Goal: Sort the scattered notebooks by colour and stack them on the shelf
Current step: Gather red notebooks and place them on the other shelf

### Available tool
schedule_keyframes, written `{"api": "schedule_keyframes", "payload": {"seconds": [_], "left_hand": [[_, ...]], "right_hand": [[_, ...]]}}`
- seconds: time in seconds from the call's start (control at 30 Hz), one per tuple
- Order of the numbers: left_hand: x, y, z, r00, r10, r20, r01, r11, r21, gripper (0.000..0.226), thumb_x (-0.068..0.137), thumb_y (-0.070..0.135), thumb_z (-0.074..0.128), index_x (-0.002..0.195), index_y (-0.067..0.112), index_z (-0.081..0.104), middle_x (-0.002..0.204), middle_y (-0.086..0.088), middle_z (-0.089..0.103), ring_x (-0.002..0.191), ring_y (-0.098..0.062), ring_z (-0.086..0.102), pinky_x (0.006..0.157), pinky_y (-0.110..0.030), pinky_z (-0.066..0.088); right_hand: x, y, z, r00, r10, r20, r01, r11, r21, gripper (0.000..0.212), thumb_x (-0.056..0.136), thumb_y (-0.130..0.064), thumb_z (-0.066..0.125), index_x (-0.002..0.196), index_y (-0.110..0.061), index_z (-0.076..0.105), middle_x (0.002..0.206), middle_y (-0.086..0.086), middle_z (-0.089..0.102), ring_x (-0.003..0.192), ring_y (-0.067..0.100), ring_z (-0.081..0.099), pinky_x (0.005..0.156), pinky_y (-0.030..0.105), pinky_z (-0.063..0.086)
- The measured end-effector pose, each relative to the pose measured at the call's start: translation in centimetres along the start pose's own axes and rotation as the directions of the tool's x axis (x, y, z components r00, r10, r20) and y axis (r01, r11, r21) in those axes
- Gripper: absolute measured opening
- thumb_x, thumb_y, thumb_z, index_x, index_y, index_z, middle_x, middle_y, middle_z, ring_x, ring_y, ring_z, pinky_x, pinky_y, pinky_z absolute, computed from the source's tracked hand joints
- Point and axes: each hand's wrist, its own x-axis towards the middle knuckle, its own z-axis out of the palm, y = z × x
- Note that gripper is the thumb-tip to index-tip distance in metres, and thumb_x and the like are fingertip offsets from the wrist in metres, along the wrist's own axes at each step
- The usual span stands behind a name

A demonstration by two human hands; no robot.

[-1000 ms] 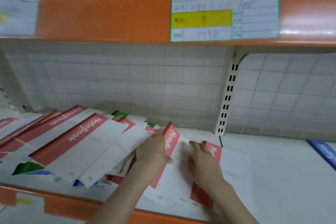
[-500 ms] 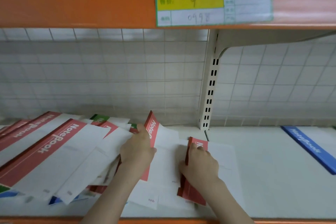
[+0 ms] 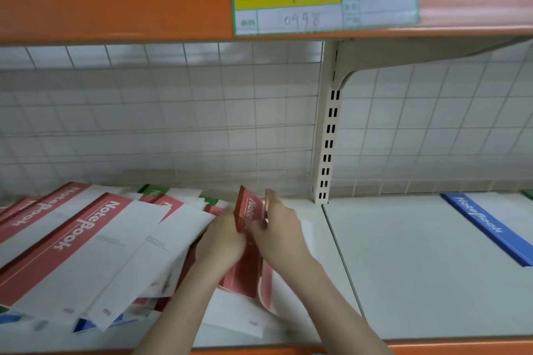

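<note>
Red notebooks (image 3: 248,242) gripped upright between left hand (image 3: 223,242) and right hand (image 3: 281,235).

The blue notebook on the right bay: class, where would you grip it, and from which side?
Grip the blue notebook by its near end, coming from the shelf front. It lies flat and alone on the shelf, with bare space beside it.

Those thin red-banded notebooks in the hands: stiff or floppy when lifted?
Probably floppy: the thin red-banded notebooks between the left hand and right hand curl at their lower corner. Likely light, and perhaps slippery, since the neighbouring pile has slid askew.
</note>
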Motion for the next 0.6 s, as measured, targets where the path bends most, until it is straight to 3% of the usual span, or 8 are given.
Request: {"api": "schedule_keyframes", "payload": {"seconds": [0.13,0.23,0.3,0.37,0.43,0.5,0.53,0.6], "left_hand": [[0.3,-0.5,-0.7,0.991,-0.078,0.105,0.117,0.885,-0.451,0.025,0.097,0.02,0.04,0.086,0.021,0.063,0.085,-0.003,0.066,0.081,-0.017,0.062,0.084,-0.035,0.048],[0.2,-0.9,-0.9,0.993,-0.05,0.11,0.101,0.846,-0.524,0.022,0.097,0.03,0.049,0.087,0.022,0.067,0.087,-0.001,0.071,0.087,-0.016,0.066,0.087,-0.036,0.049],[0.2,-0.7,-1.0,0.995,-0.01,0.103,0.063,0.849,-0.524,0.016,0.093,0.013,0.053,0.088,0.017,0.068,0.085,-0.005,0.072,0.088,-0.025,0.068,0.086,-0.041,0.051],[0.4,-0.6,-1.2,0.995,-0.047,0.089,0.09,0.803,-0.589,0.025,0.09,-0.003,0.05,0.081,0.014,0.066,0.075,-0.007,0.069,0.078,-0.029,0.066,0.072,-0.033,0.054],[0.2,-0.2,-1.9,0.991,-0.082,0.104,0.129,0.764,-0.633,0.026,0.091,-0.005,0.047,0.08,0.011,0.064,0.066,-0.005,0.066,0.06,-0.019,0.064,0.055,-0.021,0.05],[-0.2,0.2,-2.5,0.989,-0.086,0.123,0.146,0.739,-0.658,0.025,0.093,-0.002,0.045,0.082,0.009,0.065,0.059,-0.002,0.066,0.049,-0.012,0.063,0.046,-0.016,0.047],[-0.3,0.3,-2.5,0.988,-0.086,0.132,0.152,0.733,-0.663,0.024,0.094,0.001,0.045,0.084,0.01,0.065,0.061,-0.002,0.067,0.049,-0.01,0.064,0.047,-0.016,0.048],[-0.4,0.4,-2.6,0.986,-0.098,0.132,0.162,0.726,-0.669,0.02,0.099,0.014,0.044,0.092,0.013,0.062,0.082,-0.006,0.068,0.071,-0.017,0.068,0.066,-0.024,0.053]], "right_hand": [[-0.4,0.0,2.7,1.0,-0.017,-0.024,0.019,0.994,0.104,0.043,0.086,-0.008,0.043,0.128,-0.01,0.043,0.091,0.016,0.064,0.083,0.034,0.059,0.068,0.034,0.044],[-0.7,0.6,2.6,0.999,-0.038,-0.004,0.038,0.986,0.164,0.04,0.086,-0.003,0.041,0.124,-0.011,0.051,0.086,0.008,0.067,0.08,0.03,0.06,0.071,0.035,0.047],[-1.1,0.7,1.9,0.996,-0.078,0.033,0.069,0.973,0.221,0.031,0.088,-0.005,0.045,0.117,-0.011,0.054,0.09,0.005,0.065,0.082,0.025,0.06,0.075,0.034,0.047],[-1.7,0.5,0.5,0.973,-0.136,0.187,0.082,0.96,0.269,0.034,0.092,-0.024,0.053,0.125,-0.016,0.048,0.106,0.002,0.064,0.094,0.016,0.059,0.087,0.027,0.044],[-2.2,0.7,-0.4,0.881,-0.175,0.439,0.107,0.979,0.175,0.075,0.084,-0.05,0.06,0.145,-0.023,0.026,0.139,-0.007,0.045,0.126,0.007,0.042,0.11,0.026,0.025],[-2.6,1.0,-0.5,0.825,-0.144,0.547,0.192,0.981,-0.03,0.107,0.076,-0.059,0.065,0.151,-0.026,-0.003,0.158,-0.012,0.007,0.145,0.007,0.003,0.119,0.041,0.001],[-2.7,1.1,-0.2,0.831,-0.144,0.538,0.227,0.97,-0.09,0.111,0.076,-0.054,0.067,0.151,-0.026,-0.011,0.158,-0.012,-0.005,0.146,0.008,-0.008,0.119,0.045,-0.001],[-3.0,1.4,0.7,0.865,-0.172,0.471,0.25,0.962,-0.109,0.099,0.084,-0.034,0.06,0.15,-0.024,-0.014,0.159,-0.006,-0.008,0.147,0.016,-0.009,0.119,0.05,0.005]]}}
